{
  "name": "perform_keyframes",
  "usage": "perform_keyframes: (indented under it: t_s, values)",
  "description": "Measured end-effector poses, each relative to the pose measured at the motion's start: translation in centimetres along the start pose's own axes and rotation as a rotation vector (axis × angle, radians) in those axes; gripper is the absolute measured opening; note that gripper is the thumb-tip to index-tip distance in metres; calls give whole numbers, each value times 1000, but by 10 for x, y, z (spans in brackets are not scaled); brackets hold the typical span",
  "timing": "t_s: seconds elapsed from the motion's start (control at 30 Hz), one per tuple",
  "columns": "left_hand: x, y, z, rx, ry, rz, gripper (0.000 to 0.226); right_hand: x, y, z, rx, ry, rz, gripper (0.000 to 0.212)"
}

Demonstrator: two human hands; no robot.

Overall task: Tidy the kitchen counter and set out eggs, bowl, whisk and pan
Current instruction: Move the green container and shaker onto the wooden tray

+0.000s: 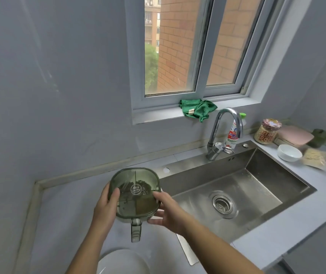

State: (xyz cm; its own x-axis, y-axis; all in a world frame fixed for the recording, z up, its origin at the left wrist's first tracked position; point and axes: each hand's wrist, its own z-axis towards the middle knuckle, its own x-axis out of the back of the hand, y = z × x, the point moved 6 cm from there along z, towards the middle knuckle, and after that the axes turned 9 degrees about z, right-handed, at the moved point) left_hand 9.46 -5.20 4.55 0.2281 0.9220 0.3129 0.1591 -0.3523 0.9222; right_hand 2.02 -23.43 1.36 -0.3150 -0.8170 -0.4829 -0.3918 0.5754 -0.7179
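Gripping the green container (135, 192) by its left side with our left hand (106, 206) and its right with our right hand (166, 210), we hold it level over the counter (63, 204) beside the sink's (257, 175) left edge, probably to clear it away; the white bowl (289, 152) sits far right.

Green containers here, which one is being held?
The divided green container with a handle, left of the sink, gripped by the left hand and right hand. The dark green container stands untouched far right, beside the pink box.
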Motion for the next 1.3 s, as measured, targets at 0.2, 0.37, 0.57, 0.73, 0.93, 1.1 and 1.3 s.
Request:
perform_keyframes:
  t_s: [0.2,0.37,0.57,0.73,0.93,1.1,1.3]
  values:
    - [-112,61,-36,-91,-147,57,34,102,-36,-71,107,155,80,52]
    - [-240,92,-86,-98,-304,81,32,210,-66,-148,204,349,145,43]
    - [-407,117,-152,34,-523,118,35,353,-106,-246,332,588,224,45]
    - [-500,142,-195,16,-631,178,39,432,-132,-299,413,706,305,44]
    - [-584,172,-203,-13,-705,208,50,495,-157,-305,429,748,400,42]
    - [-660,196,-178,-66,-669,118,46,549,-202,-282,402,766,497,45]
    - [-755,240,-138,-156,-643,198,55,615,-262,-266,417,823,544,41]
